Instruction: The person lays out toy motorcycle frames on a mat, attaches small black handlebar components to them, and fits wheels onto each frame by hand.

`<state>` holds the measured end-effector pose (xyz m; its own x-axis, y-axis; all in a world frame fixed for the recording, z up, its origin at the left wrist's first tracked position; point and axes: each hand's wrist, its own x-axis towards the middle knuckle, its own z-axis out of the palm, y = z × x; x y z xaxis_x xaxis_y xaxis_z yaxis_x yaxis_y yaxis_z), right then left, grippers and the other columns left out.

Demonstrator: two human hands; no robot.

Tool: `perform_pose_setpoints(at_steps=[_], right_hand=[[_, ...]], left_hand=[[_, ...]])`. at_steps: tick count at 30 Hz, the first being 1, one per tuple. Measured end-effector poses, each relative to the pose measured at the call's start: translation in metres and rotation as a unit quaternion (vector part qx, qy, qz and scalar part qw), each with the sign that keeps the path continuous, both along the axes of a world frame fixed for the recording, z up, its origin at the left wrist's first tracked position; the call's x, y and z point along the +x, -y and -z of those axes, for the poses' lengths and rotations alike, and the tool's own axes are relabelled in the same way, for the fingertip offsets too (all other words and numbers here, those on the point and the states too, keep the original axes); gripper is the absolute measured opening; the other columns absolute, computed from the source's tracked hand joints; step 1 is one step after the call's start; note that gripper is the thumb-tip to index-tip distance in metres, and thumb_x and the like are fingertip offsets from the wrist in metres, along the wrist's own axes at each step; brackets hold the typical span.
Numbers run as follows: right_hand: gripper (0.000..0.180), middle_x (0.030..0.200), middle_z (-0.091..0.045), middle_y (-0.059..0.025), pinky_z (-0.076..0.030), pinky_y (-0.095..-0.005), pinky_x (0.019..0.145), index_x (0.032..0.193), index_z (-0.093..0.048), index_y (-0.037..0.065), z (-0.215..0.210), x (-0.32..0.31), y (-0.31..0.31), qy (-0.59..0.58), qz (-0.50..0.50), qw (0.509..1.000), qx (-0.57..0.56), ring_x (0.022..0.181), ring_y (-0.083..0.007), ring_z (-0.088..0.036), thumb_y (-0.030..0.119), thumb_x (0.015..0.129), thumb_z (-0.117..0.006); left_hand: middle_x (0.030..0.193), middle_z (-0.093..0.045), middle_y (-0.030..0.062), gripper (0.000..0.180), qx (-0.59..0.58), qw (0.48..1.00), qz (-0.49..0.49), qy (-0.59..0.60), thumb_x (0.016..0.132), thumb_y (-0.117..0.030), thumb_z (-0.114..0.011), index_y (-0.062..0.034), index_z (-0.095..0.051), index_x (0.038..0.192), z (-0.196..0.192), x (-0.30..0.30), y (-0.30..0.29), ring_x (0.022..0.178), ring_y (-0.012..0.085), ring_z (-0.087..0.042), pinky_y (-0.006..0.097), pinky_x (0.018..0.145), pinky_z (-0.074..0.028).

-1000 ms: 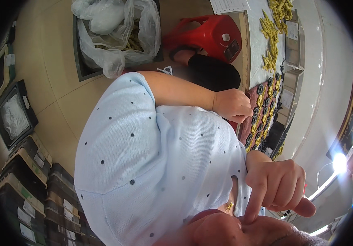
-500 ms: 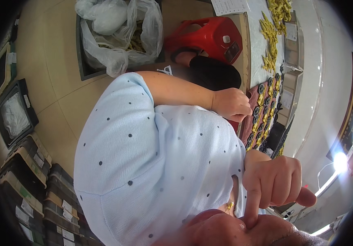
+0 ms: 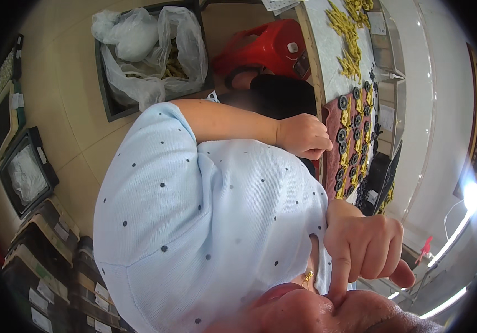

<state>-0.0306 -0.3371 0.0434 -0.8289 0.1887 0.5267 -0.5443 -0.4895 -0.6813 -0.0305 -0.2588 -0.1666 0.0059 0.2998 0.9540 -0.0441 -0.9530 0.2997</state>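
My left hand point(image 3: 305, 137) lies at the table's near edge, its forearm bent across in front of my body. Its fingers are curled in, and whatever they might hold is hidden. Beside it, a reddish-brown cloth point(image 3: 331, 125) carries rows of black rings point(image 3: 342, 135) with yellow pieces point(image 3: 346, 119) among them. My right hand point(image 3: 365, 247) is raised close to my head and holds nothing that I can see. One finger is stretched out and touches my face, another digit sticks out to the side, and the ones between are folded.
A red plastic stool point(image 3: 274, 41) stands under the table point(image 3: 315, 41). Near it is a dark bin point(image 3: 107, 100) with a clear plastic bag point(image 3: 194, 55) in it. Yellow branching pieces point(image 3: 350, 53) lie farther along the table. Labelled boxes point(image 3: 36, 266) stack at lower left.
The view has shifted slightly, so the table, bin and stool appear farther left. Both hands keep nearly the same pose.
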Motion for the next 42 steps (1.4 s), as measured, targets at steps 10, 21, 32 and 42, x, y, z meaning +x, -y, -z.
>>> perform_pose_setpoints(at_steps=[10,21,32,42], right_hand=[[0.054,0.046,-0.039,-0.0069,-0.053,-0.0452,0.082,0.043,-0.039,0.006,-0.025,0.075,-0.003,-0.098,0.087,0.984,0.120,0.040,-0.0175,-0.045,0.018,0.096,-0.042],[0.055,0.040,-0.037,0.0015,-0.051,-0.0315,0.052,0.044,-0.043,0.008,0.007,0.216,0.029,-0.036,0.631,0.758,0.162,0.032,-0.0087,-0.034,0.028,0.095,-0.046],[0.053,0.043,-0.035,-0.0020,-0.036,-0.0323,0.045,0.045,-0.038,0.007,0.026,0.279,0.023,0.072,0.842,0.531,0.067,0.037,-0.0136,-0.030,0.026,0.094,-0.041],[0.040,0.054,-0.046,-0.0049,-0.036,-0.0287,0.048,0.064,-0.055,-0.001,0.016,0.320,0.008,0.301,0.845,0.442,-0.014,0.045,-0.0138,-0.040,0.020,0.096,-0.043]], left_hand=[[0.064,-0.049,0.0046,0.021,-0.029,0.998,-0.003,-0.055,0.065,-0.002,-0.063,-0.0080,-0.056,0.084,-0.029,0.000,-0.021,0.058,0.0236,-0.052,0.035,0.051,-0.043],[0.110,-0.056,0.0096,0.042,-0.113,0.925,-0.129,-0.338,0.074,-0.016,-0.068,-0.0125,-0.056,0.114,-0.104,-0.013,-0.152,0.104,0.0282,-0.051,0.042,0.086,-0.040],[0.137,-0.043,0.0087,0.055,-0.109,0.777,-0.171,-0.596,0.078,-0.029,-0.068,-0.0221,-0.049,0.130,-0.105,0.007,-0.224,0.129,0.0326,-0.034,0.060,0.103,-0.022],[0.132,-0.047,0.0067,0.052,-0.083,0.820,-0.045,-0.564,0.077,-0.020,-0.068,-0.0135,-0.051,0.125,-0.140,0.064,-0.253,0.122,0.0289,-0.044,0.049,0.099,-0.032]])
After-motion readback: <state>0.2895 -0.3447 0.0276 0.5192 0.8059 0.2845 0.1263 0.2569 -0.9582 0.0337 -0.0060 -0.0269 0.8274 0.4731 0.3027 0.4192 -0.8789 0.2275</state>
